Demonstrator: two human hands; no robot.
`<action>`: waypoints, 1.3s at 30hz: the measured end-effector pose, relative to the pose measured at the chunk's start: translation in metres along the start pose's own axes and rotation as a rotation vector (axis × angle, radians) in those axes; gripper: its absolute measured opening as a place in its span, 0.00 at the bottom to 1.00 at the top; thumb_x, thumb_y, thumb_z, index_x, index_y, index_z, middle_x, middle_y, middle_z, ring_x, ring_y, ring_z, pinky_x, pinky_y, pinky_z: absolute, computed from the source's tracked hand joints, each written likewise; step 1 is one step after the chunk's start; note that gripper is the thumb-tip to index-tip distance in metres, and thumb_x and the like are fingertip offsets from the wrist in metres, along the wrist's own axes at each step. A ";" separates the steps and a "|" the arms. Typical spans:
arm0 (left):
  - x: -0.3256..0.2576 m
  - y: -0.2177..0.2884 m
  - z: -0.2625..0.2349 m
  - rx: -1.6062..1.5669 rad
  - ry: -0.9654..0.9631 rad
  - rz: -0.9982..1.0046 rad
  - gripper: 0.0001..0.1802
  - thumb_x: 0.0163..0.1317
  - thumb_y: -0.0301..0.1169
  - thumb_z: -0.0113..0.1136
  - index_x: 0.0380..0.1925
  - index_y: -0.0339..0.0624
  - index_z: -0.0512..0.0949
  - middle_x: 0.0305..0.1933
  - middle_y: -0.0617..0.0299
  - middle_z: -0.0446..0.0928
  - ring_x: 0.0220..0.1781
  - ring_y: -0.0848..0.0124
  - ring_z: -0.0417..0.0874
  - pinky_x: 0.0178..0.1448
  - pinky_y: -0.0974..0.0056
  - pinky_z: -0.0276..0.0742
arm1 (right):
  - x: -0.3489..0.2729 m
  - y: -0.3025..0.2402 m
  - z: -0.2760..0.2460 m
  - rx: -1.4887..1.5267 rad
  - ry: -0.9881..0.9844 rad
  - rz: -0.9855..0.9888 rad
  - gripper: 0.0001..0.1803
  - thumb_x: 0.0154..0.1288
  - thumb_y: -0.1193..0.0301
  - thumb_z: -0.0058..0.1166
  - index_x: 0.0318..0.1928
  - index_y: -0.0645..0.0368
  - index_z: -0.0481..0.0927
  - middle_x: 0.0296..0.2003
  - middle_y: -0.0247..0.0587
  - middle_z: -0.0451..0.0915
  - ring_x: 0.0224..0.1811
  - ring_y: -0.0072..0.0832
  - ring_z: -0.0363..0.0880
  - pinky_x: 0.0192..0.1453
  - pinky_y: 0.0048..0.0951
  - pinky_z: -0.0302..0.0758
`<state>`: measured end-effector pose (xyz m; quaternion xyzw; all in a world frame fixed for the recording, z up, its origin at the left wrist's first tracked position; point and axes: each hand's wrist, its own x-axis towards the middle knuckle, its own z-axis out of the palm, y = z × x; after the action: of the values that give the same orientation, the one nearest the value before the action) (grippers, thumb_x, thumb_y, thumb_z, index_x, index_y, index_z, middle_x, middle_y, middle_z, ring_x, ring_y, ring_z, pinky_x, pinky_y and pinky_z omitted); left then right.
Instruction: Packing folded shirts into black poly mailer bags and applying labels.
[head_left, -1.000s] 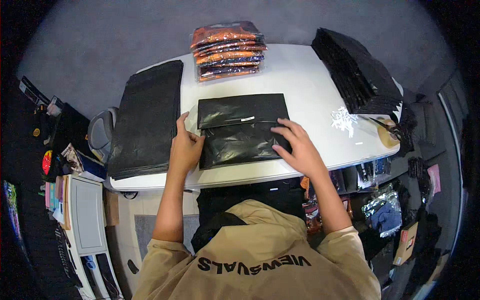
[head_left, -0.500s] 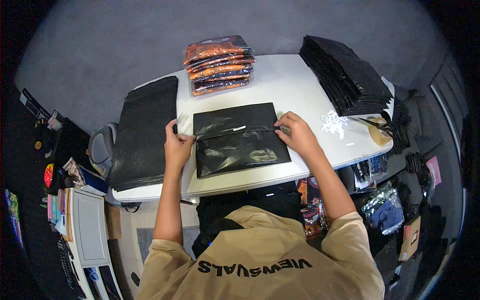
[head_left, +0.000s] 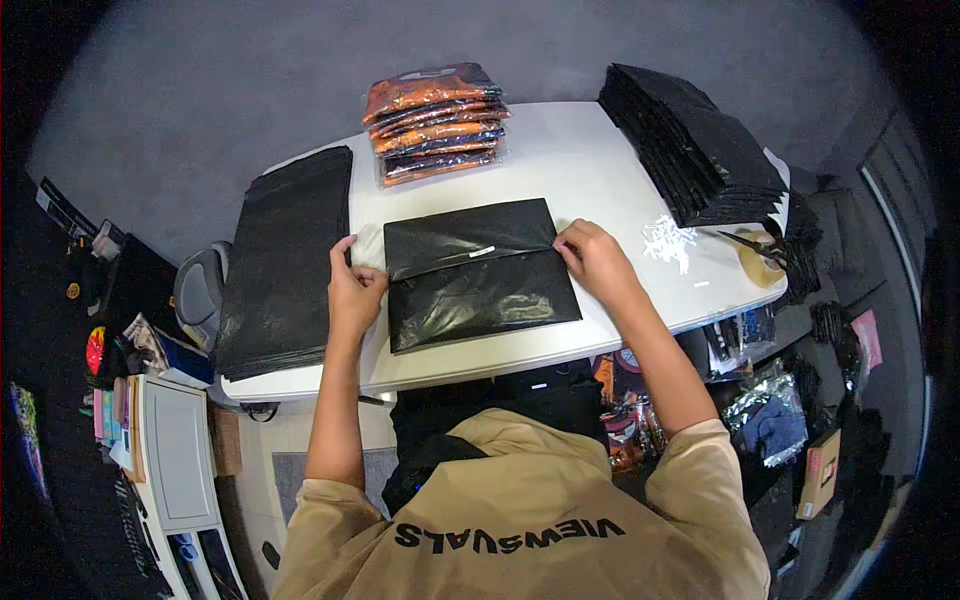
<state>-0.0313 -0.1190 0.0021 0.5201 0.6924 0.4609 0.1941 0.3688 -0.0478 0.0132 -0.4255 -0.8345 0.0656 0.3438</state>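
A black plastic mailer bag (head_left: 482, 290) lies flat before me, its upper part folded down and a small white label on the fold. My right hand (head_left: 598, 262) pinches the bag's right edge at the fold line. Beside the left edge is my left hand (head_left: 355, 298), index finger raised apart from the thumb, the thumb side close to the fold's end; whether it touches the bag I cannot tell. A stack of flat black bags (head_left: 285, 260) lies just left of that hand. Small white strips (head_left: 668, 242) are heaped right of my right hand.
The white table (head_left: 560, 150) bears a pile of orange and dark garments in clear bags (head_left: 435, 125) at the back. Folded black packages (head_left: 695, 150) stand stacked back right. Scissors (head_left: 755, 245) and a tape roll (head_left: 762, 268) lie at the right edge. A white cabinet (head_left: 170, 450) stands lower left.
My right hand's fingertips have drawn together on the bag's right edge at the fold. The left hand stays beside the left edge, its finger and thumb slightly off the bag's fold.
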 end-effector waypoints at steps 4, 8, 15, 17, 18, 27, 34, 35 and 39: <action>-0.010 0.021 -0.001 0.028 0.051 0.154 0.40 0.66 0.22 0.70 0.77 0.45 0.67 0.45 0.53 0.90 0.47 0.61 0.92 0.58 0.58 0.84 | -0.001 0.001 0.001 -0.004 0.007 -0.023 0.04 0.69 0.76 0.68 0.41 0.65 0.88 0.39 0.52 0.84 0.45 0.52 0.85 0.52 0.47 0.82; -0.028 0.053 0.000 0.094 -0.117 0.443 0.43 0.68 0.18 0.68 0.82 0.49 0.64 0.60 0.52 0.88 0.65 0.48 0.86 0.71 0.48 0.80 | -0.004 -0.001 0.000 -0.017 -0.009 -0.010 0.04 0.68 0.77 0.68 0.40 0.64 0.87 0.39 0.51 0.84 0.46 0.51 0.85 0.54 0.46 0.83; -0.032 0.052 -0.007 0.244 -0.202 0.487 0.47 0.64 0.15 0.68 0.82 0.58 0.67 0.53 0.51 0.88 0.60 0.49 0.88 0.65 0.47 0.82 | -0.004 -0.002 0.000 0.018 0.014 -0.050 0.04 0.68 0.77 0.68 0.41 0.64 0.86 0.39 0.50 0.83 0.45 0.51 0.84 0.51 0.46 0.82; -0.032 0.052 -0.009 0.272 -0.192 0.477 0.47 0.63 0.15 0.69 0.81 0.57 0.68 0.51 0.51 0.87 0.57 0.49 0.88 0.63 0.47 0.83 | -0.004 -0.004 -0.002 0.013 0.001 -0.038 0.04 0.68 0.77 0.68 0.41 0.64 0.86 0.40 0.50 0.83 0.46 0.51 0.85 0.53 0.46 0.83; -0.032 0.053 -0.009 0.296 -0.184 0.472 0.47 0.63 0.14 0.69 0.81 0.57 0.69 0.48 0.51 0.86 0.54 0.49 0.88 0.60 0.47 0.83 | -0.004 -0.004 -0.002 0.002 -0.009 -0.022 0.04 0.68 0.77 0.67 0.41 0.63 0.86 0.40 0.50 0.83 0.47 0.50 0.85 0.55 0.47 0.84; -0.030 0.047 -0.009 0.282 -0.182 0.504 0.45 0.63 0.15 0.68 0.80 0.57 0.69 0.46 0.49 0.84 0.49 0.49 0.88 0.56 0.46 0.83 | -0.008 -0.004 -0.004 0.005 -0.007 -0.024 0.05 0.65 0.79 0.67 0.42 0.63 0.86 0.41 0.49 0.84 0.47 0.50 0.86 0.56 0.45 0.84; -0.030 0.046 -0.008 0.289 -0.202 0.484 0.45 0.64 0.15 0.68 0.80 0.58 0.69 0.47 0.49 0.83 0.50 0.48 0.88 0.56 0.45 0.83 | 0.015 -0.013 -0.013 0.036 -0.021 -0.008 0.10 0.63 0.78 0.66 0.45 0.60 0.86 0.46 0.49 0.84 0.54 0.50 0.85 0.64 0.44 0.82; -0.029 0.045 -0.008 0.283 -0.207 0.479 0.45 0.64 0.15 0.67 0.81 0.58 0.69 0.47 0.49 0.84 0.49 0.48 0.88 0.56 0.45 0.83 | 0.030 -0.022 -0.006 0.096 -0.021 -0.060 0.11 0.64 0.76 0.66 0.47 0.60 0.86 0.48 0.49 0.84 0.58 0.49 0.84 0.67 0.44 0.80; -0.029 0.039 -0.012 0.254 -0.158 0.532 0.46 0.64 0.15 0.66 0.81 0.57 0.68 0.45 0.49 0.83 0.48 0.48 0.88 0.55 0.46 0.83 | 0.109 -0.068 0.051 0.269 -0.210 -0.268 0.14 0.75 0.66 0.65 0.56 0.60 0.87 0.56 0.49 0.86 0.64 0.49 0.83 0.71 0.45 0.78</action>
<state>-0.0083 -0.1491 0.0345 0.7375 0.5668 0.3632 0.0532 0.2481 0.0010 0.0582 -0.2519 -0.8987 0.1740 0.3141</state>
